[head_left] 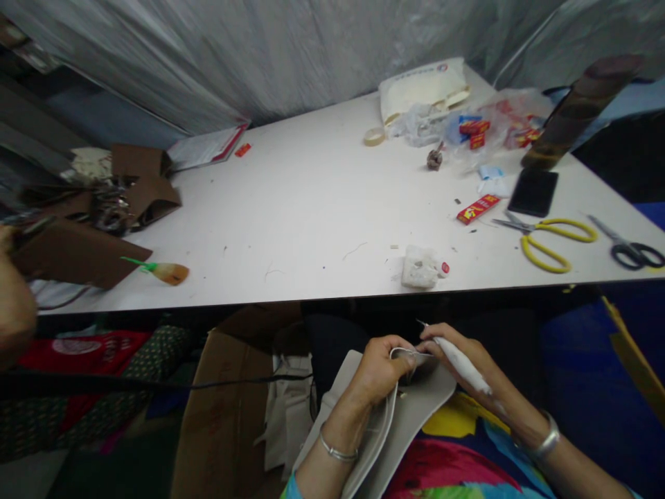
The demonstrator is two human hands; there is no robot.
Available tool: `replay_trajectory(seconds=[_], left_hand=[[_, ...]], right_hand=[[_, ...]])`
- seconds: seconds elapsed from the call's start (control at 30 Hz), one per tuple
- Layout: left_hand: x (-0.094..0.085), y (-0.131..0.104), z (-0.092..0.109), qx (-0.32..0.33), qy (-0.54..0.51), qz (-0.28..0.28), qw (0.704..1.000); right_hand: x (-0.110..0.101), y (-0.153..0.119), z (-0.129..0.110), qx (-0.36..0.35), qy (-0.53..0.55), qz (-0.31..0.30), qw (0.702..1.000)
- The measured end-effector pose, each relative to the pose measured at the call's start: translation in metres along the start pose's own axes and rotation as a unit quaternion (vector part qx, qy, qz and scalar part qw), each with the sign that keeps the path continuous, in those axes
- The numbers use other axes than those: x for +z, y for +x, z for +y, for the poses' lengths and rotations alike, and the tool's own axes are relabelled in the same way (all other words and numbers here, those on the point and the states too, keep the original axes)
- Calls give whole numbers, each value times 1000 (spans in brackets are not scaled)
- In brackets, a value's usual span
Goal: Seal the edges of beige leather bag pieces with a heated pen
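Observation:
My left hand (382, 367) is closed on the upper edge of a pale grey, leather-like bag piece (415, 423), which lies folded over my lap. My right hand (451, 346) is closed too, its fingertips at the same edge close to my left fingers. A thick white tool handle (462, 364) runs along the back of my right hand, and a thin pointed tip shows past the fingers. Its exact kind cannot be made out. The inside of the grey piece is partly in shadow.
Above my hands, the white table (291, 208) bears a small whitish packet (420, 267), yellow-handled scissors (553, 242), black-handled scissors (628, 246) and a phone (533, 192). Brown pieces (77, 249) and a brush (169, 272) lie left, near another person's arm (13, 305). A cardboard box (221, 416) stands below.

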State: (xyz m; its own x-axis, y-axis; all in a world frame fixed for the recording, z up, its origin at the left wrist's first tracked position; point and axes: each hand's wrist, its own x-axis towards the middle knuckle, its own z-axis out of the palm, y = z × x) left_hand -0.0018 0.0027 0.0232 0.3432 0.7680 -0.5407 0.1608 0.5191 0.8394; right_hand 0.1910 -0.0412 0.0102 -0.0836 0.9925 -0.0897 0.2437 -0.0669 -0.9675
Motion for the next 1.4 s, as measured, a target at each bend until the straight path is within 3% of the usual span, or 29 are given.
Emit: replay_trajectory(seconds=[0.2,0.53,0.77,0.83,0.93,1.0,1.07,1.13,1.23,1.33,1.4], left_hand=[[-4,1,-2,48,-27,-21,998],[-9,-12,6,40,-116,-74,990],[-21,-24,-6,85,-221,-133,962],[-26,-29,-3,110,-199,-136,964],[-40,-44,10,188,-124,-127,966],[-49,-56,19,222,-117,-118,961],[-56,-66,24,231,-139,-113,956],[-60,-72,21,229,-155,-97,956],[-63,-72,9,245,-174,-24,954],[-72,-80,-4,281,-172,96,939],[-81,-96,-11,315,-131,195,920]], right_hand=[[7,0,-18,-26,-69,-27,997],[13,-6,-21,-97,-58,-17,993],[11,-25,-38,-144,-102,57,983],[7,-31,-51,-168,-121,82,975],[0,-41,-71,-183,-160,173,954],[-3,-47,-83,-144,-188,217,947],[-5,-52,-92,-107,-186,223,951],[-5,-56,-99,-101,-180,228,952],[-2,-59,-103,-120,-186,240,945],[0,-60,-102,-108,-204,241,943],[0,-59,-99,-103,-212,244,941]])
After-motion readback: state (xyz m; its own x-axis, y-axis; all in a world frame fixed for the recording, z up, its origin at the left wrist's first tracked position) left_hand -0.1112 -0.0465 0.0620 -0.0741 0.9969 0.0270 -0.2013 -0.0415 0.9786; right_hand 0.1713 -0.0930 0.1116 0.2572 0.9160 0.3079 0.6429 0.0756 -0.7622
